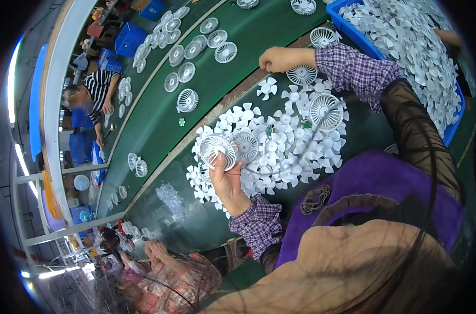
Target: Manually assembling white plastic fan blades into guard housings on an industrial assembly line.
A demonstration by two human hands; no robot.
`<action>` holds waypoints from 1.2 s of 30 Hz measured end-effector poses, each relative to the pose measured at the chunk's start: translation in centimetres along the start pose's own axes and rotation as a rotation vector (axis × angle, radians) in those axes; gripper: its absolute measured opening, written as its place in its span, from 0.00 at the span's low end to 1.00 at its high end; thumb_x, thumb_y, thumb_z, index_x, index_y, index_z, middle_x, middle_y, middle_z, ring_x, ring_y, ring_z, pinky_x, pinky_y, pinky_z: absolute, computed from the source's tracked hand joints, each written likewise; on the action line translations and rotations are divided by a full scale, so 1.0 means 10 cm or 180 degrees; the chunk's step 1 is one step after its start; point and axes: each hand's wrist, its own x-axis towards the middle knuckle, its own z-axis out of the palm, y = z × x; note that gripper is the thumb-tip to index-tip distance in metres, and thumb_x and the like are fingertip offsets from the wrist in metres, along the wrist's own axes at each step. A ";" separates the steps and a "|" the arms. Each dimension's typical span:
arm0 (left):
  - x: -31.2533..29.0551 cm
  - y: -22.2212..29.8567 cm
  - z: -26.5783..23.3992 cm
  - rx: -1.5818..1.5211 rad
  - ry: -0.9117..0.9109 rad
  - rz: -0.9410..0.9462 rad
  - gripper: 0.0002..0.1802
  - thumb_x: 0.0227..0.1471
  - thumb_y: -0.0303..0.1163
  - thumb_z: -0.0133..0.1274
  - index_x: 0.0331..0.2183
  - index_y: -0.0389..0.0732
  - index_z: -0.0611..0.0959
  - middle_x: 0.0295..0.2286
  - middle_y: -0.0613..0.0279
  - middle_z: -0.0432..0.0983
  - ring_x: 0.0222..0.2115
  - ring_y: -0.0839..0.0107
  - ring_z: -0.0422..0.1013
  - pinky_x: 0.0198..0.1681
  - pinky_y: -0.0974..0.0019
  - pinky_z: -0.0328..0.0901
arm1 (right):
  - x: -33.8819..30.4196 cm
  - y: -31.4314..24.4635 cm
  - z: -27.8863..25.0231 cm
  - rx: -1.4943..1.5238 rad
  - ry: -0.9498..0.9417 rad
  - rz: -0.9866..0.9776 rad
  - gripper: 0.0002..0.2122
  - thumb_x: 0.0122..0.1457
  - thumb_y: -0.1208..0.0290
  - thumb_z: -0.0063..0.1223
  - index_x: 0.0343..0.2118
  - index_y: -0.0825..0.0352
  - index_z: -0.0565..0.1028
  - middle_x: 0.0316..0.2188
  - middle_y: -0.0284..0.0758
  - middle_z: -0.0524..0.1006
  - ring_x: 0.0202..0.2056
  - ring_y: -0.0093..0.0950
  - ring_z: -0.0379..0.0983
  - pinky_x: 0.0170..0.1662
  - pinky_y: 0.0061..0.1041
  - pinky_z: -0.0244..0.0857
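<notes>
My left hand (227,183) is closed around the lower edge of a white round fan housing (214,148), its slatted cage turned up toward me. A second fan housing (246,145) is right beside it, over a heap of loose white fan blades (285,162). Farther right, my right hand (280,59) has its fingers curled together at the belt's near edge; what they hold, if anything, is hidden. Just below that wrist lies another round fan housing (302,75). One more slatted housing (326,112) rests on the right part of the heap.
A blue bin (371,50) heaped with fan blades stands at the right. Along the far side runs a green conveyor belt (144,118) bearing several fan housings and a small circuit board (182,122). Clear plastic bits (171,201) lie left. Co-workers sit across the belt and at lower left.
</notes>
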 end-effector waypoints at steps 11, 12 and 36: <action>0.12 -0.12 0.10 0.0295 -0.0051 -0.0098 0.17 0.52 0.26 0.51 0.45 0.33 0.72 0.37 0.50 0.76 0.38 0.57 0.76 0.26 0.63 0.77 | -0.26 -0.39 0.29 -0.2052 -0.0309 -0.0926 0.13 0.42 0.76 0.54 0.34 0.63 0.78 0.34 0.39 0.75 0.40 0.39 0.70 0.41 0.38 0.62; 0.10 -0.11 0.10 0.0306 0.0003 -0.0070 0.17 0.52 0.26 0.51 0.45 0.34 0.72 0.37 0.51 0.76 0.38 0.58 0.76 0.27 0.62 0.77 | -0.26 -0.42 0.33 -0.2247 -0.0447 -0.0976 0.13 0.42 0.75 0.55 0.35 0.62 0.78 0.37 0.39 0.75 0.44 0.38 0.68 0.45 0.38 0.60; 0.25 -0.55 0.75 0.1570 -0.0424 0.0851 0.16 0.52 0.24 0.53 0.44 0.33 0.74 0.38 0.59 0.75 0.36 0.73 0.72 0.38 0.71 0.68 | -1.06 -1.17 0.38 -0.0764 0.1256 -0.2553 0.16 0.46 0.70 0.57 0.37 0.68 0.69 0.30 0.39 0.69 0.36 0.38 0.68 0.38 0.33 0.65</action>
